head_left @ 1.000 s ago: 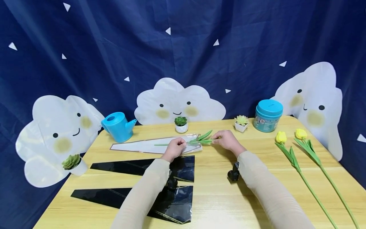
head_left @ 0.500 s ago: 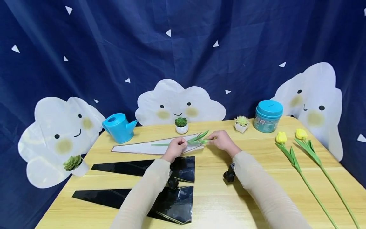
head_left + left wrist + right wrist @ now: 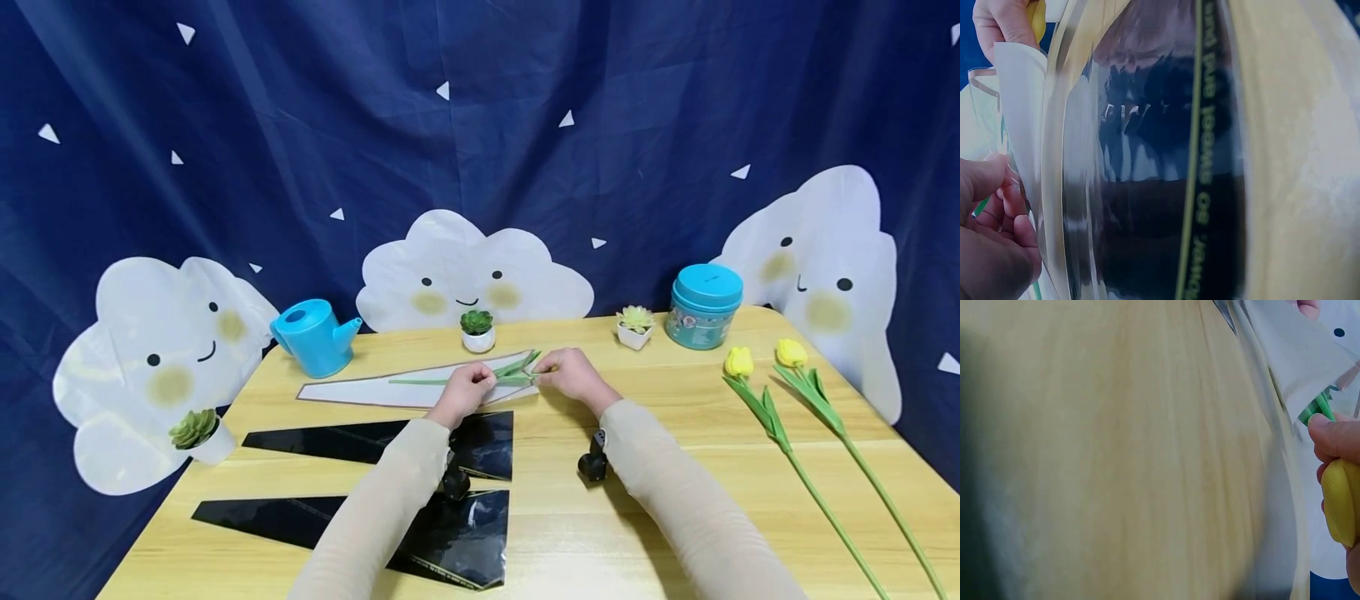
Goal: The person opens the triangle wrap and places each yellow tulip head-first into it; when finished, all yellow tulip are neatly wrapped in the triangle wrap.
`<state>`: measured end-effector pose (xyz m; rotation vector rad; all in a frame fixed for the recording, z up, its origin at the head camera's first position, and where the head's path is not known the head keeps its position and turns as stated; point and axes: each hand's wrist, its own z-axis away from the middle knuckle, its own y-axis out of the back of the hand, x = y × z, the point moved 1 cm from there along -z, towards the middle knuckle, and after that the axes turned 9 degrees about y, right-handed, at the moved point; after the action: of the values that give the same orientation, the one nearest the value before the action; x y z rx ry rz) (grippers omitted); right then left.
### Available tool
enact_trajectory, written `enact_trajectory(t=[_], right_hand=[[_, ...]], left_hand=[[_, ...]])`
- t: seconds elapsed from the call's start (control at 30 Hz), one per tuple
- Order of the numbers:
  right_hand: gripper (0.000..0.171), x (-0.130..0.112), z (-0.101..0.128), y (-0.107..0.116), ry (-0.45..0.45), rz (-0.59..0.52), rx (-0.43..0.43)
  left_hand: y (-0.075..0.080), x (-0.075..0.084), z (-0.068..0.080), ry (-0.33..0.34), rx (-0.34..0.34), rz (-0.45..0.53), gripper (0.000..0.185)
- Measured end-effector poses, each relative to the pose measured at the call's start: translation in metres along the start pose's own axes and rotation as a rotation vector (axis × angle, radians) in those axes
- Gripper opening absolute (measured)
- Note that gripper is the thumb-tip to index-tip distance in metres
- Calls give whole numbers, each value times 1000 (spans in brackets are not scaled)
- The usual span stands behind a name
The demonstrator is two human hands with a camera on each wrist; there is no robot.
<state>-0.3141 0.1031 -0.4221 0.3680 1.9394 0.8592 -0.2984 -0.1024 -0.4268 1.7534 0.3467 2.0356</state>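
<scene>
A white, clear-fronted flower sleeve (image 3: pixel 337 390) lies across the far middle of the table, its wide mouth to the right. Inside it, the green stem and leaves (image 3: pixel 513 368) of a tulip show through the film. My left hand (image 3: pixel 462 392) pinches the sleeve near its mouth; in the left wrist view, thumb and fingers meet at the clear film. At the mouth, my right hand (image 3: pixel 573 375) grips the tulip just below its bloom. That yellow bloom (image 3: pixel 1339 503) sits in the right palm in the right wrist view and is hidden in the head view.
Two black sleeves (image 3: pixel 483 442) lie nearer, partly under the left arm. Two yellow tulips (image 3: pixel 783 450) lie at the right. Along the back stand a blue watering can (image 3: pixel 313 340), small potted succulents (image 3: pixel 477 331) and a teal tub (image 3: pixel 703 308). Another succulent (image 3: pixel 202 435) stands at the left edge.
My right hand has moved left, and the tulip has slid further into the white sleeve, its leaves now within the mouth. The left hand stays nearly in place on the sleeve.
</scene>
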Motion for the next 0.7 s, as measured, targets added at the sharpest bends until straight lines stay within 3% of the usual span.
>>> enact_trajectory(t=[0.2,0.43,0.7], right_hand=[[11,0,-2,-4,25,-26,8],[8,5,-3,-13,109,18,17],[15,8,2,-6,27,-94,2]], left_hand=[[-3,1,0,-10,-5,9,11],[-7,1,0,-37,-26,-6,12],[-9,-5,-1,-26,-32,-18,11]])
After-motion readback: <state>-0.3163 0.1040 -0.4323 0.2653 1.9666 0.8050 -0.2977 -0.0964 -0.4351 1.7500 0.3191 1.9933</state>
